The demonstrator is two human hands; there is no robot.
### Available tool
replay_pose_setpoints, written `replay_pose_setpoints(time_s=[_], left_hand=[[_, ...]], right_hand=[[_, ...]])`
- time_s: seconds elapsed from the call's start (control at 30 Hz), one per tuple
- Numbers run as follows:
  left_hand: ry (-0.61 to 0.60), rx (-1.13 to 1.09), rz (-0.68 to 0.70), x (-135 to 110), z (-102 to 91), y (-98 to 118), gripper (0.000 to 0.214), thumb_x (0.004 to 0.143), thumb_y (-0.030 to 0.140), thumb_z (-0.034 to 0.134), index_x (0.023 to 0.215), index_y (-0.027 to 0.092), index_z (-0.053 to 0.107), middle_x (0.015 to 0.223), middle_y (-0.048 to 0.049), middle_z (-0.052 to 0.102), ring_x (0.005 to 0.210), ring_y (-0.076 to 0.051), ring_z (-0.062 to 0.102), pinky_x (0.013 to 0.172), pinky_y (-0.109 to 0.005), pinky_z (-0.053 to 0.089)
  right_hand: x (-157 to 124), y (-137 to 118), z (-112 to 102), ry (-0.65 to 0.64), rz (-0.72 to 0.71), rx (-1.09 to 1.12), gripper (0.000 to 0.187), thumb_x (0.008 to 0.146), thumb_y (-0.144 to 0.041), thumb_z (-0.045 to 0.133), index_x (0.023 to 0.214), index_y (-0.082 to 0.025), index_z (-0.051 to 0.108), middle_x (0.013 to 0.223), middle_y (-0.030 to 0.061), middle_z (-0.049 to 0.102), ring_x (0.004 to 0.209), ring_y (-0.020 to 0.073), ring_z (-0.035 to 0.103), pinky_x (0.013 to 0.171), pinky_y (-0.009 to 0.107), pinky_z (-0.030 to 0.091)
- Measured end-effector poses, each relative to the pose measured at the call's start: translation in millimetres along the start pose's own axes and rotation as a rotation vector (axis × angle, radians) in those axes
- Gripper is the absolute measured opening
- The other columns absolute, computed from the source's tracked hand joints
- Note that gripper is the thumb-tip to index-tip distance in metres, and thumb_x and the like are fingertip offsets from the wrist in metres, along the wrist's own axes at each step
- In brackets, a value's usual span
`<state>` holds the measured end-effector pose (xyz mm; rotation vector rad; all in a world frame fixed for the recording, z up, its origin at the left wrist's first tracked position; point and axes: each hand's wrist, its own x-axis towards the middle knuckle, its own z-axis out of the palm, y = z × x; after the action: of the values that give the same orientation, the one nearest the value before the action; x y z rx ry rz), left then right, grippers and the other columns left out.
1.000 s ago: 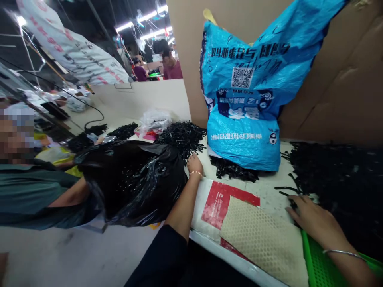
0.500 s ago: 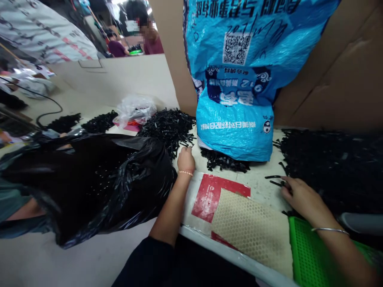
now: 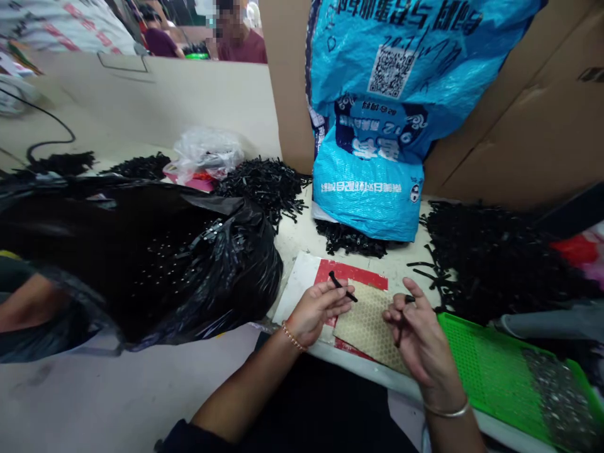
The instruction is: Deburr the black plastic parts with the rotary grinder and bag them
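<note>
Right hand (image 3: 422, 345) grips half-hidden dark piece (image 3: 409, 298)
Left hand (image 3: 313, 312) pinches black strip (image 3: 343, 287), slanting down-right across fingertips.

The dark strip (image 3: 343, 287) in your left hand (image 3: 314, 309) looks matt, perhaps cloth, though too small to tell. Beside you, the black bag (image 3: 236, 270) is glossy, crinkled plastic; the blue sack (image 3: 365, 195), shiny plastic. Your mat (image 3: 363, 324) shows a rough honeycomb texture; the green basket (image 3: 491, 371) is perforated plastic, the bangle (image 3: 448, 413) smooth, shiny metal, the cardboard (image 3: 519, 126) behind matt.
</note>
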<state>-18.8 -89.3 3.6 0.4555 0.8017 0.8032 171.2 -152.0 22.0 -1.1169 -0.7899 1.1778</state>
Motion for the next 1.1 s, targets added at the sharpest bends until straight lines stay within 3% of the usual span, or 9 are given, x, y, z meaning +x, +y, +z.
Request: replay_pose_setpoints(time_s=[0.07, 0.2, 0.33, 0.5, 0.6, 0.7, 0.83, 0.93, 1.1], left_hand=[[0.02, -0.028, 0.033, -7, -2.6, -5, 0.027, 0.072, 0.023, 0.081, 0.095, 0.013, 0.071, 0.108, -0.0092, 0.07, 0.087, -0.015, 0.067, 0.079, -0.025, 0.054], [0.047, -0.133, 0.068, -18, -3.7, -13, 0.028, 0.07, 0.022, 0.082, 0.093, 0.013, 0.07, 0.086, -0.0058, 0.07, 0.083, -0.014, 0.067, 0.079, -0.024, 0.054], [0.059, -0.253, 0.092, -29, 3.7, -16, 0.031, 0.065, 0.015, 0.084, 0.091, 0.012, 0.067, 0.086, -0.0073, 0.071, 0.085, -0.016, 0.069, 0.082, -0.026, 0.055], [0.002, -0.303, 0.102, -38, 12.3, -19, 0.029, 0.062, 0.014, 0.085, 0.086, 0.013, 0.067, 0.085, -0.0064, 0.071, 0.079, -0.014, 0.067, 0.082, -0.025, 0.053], [-0.02, -0.303, 0.11, -40, 13.1, -21, 0.03, 0.061, 0.015, 0.085, 0.086, 0.013, 0.07, 0.089, -0.0063, 0.071, 0.083, -0.014, 0.066, 0.082, -0.025, 0.05], [-0.019, -0.339, 0.098, -41, 13.7, -23, 0.028, 0.062, 0.02, 0.084, 0.086, 0.014, 0.072, 0.092, -0.0058, 0.071, 0.087, -0.015, 0.064, 0.086, -0.026, 0.047], [0.022, -0.342, 0.096, -44, 18.0, -24, 0.025, 0.069, 0.027, 0.081, 0.088, 0.014, 0.074, 0.093, -0.0068, 0.071, 0.085, -0.015, 0.063, 0.088, -0.028, 0.045], [0.028, -0.33, 0.088, -45, 22.1, -25, 0.026, 0.071, 0.028, 0.081, 0.092, 0.014, 0.075, 0.09, -0.0064, 0.071, 0.084, -0.015, 0.063, 0.087, -0.027, 0.044], [0.016, -0.346, 0.096, -43, 26.1, -28, 0.022, 0.069, 0.026, 0.081, 0.088, 0.015, 0.076, 0.098, -0.0073, 0.071, 0.091, -0.016, 0.062, 0.092, -0.028, 0.043]], right_hand=[[-12, 13, 16, 0.076, -0.056, 0.078, 0.033, 0.082, -0.036, 0.065, 0.114, -0.033, 0.056, 0.082, -0.0016, 0.057, 0.065, 0.012, 0.057, 0.061, 0.028, 0.055], [-19, 32, 35, 0.247, -0.167, 0.116, 0.013, 0.08, -0.032, 0.069, 0.085, -0.025, 0.059, 0.092, -0.0002, 0.063, 0.075, 0.0117, 0.063, 0.07, 0.029, 0.058], [-22, 44, 49, 0.318, -0.373, -0.124, 0.017, 0.078, -0.025, 0.072, 0.092, -0.024, 0.063, 0.097, 0.002, 0.066, 0.088, 0.016, 0.066, 0.079, 0.034, 0.058], [-28, 49, 40, 0.145, -0.768, -0.834, 0.033, 0.083, -0.013, 0.066, 0.112, -0.029, 0.066, 0.101, 0.0047, 0.068, 0.094, 0.0203, 0.066, 0.084, 0.039, 0.057], [-29, 49, 28, 0.027, -0.874, -1.038, 0.047, 0.085, -0.007, 0.06, 0.124, -0.032, 0.06, 0.111, 0.0062, 0.066, 0.1, 0.0196, 0.066, 0.086, 0.038, 0.057], [-30, 51, 21, -0.019, -0.96, -1.133, 0.053, 0.085, -0.005, 0.06, 0.131, -0.032, 0.055, 0.116, 0.0073, 0.066, 0.103, 0.0206, 0.065, 0.086, 0.038, 0.057], [-33, 49, 22, 0.041, -1.088, -1.082, 0.05, 0.083, -0.005, 0.064, 0.127, -0.028, 0.059, 0.104, 0.0064, 0.07, 0.094, 0.0193, 0.068, 0.081, 0.035, 0.057], [-33, 43, 25, 0.101, -1.096, -1.021, 0.049, 0.08, -0.003, 0.067, 0.123, -0.026, 0.06, 0.102, 0.0054, 0.071, 0.093, 0.0185, 0.068, 0.08, 0.034, 0.057], [-27, 39, 24, 0.028, -1.081, -1.163, 0.049, 0.082, -0.001, 0.064, 0.126, -0.021, 0.059, 0.108, 0.0096, 0.069, 0.099, 0.0196, 0.066, 0.086, 0.035, 0.055]])
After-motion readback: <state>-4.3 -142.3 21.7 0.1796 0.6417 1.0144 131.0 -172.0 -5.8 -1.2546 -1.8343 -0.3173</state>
